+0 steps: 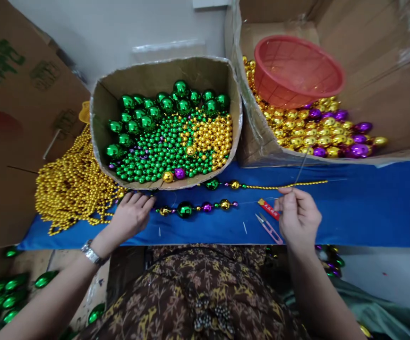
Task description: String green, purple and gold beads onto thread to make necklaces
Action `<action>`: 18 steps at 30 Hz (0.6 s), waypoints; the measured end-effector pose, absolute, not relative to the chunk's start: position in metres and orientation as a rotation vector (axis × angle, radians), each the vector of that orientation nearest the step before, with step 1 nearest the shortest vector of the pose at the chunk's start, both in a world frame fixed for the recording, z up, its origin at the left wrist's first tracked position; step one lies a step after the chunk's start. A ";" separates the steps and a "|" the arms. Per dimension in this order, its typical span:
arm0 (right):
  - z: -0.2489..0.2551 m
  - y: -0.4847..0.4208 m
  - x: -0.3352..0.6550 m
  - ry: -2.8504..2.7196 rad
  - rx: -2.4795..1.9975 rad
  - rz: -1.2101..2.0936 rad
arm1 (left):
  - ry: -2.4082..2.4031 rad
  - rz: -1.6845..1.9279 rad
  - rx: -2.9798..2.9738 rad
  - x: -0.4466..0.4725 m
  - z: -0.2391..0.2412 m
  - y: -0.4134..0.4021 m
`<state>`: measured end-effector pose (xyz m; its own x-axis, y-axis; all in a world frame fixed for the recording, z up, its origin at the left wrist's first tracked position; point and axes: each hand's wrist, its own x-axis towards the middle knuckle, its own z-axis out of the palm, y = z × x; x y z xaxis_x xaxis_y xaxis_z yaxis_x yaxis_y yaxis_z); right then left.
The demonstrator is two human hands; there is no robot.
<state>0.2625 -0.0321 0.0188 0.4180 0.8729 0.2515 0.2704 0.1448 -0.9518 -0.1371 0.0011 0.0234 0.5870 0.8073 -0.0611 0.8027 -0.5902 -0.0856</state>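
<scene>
A cardboard box of green and gold beads (166,127) sat at upper centre on the blue-covered desk (368,212); right of it, a red plastic basket (297,71); before it, a short bead string (194,208).

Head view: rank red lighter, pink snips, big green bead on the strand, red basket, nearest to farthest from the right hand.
From the right hand:
1. Red lighter, just left of the hand on the blue cloth.
2. Pink snips, lower left, nearly as close.
3. Big green bead, farther left on the strand.
4. Red basket, in the far right box.
</scene>
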 end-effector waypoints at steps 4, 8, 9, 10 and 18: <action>0.024 -0.034 0.248 -1.157 -1.359 0.715 | -1.261 -0.484 -3.112 -0.054 0.022 -0.001; 0.031 -0.032 0.236 -1.166 -1.286 0.808 | -1.103 -0.890 -3.445 0.031 0.006 0.013; 0.032 -0.031 0.236 -1.166 -1.280 0.813 | -1.048 -0.918 -3.512 0.046 0.001 0.018; 0.034 -0.031 0.237 -1.161 -1.279 0.813 | -1.001 -0.883 -3.568 0.058 -0.004 0.022; 0.038 -0.023 0.263 -0.907 -1.198 0.687 | -1.099 -0.292 -3.407 0.074 -0.041 0.026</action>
<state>0.2625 -0.0229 0.0376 0.4873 0.8449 0.2209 0.0157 0.2444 -0.9695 0.0744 0.0261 -0.0410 0.8095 0.5870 0.0136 0.5161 -0.7225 0.4600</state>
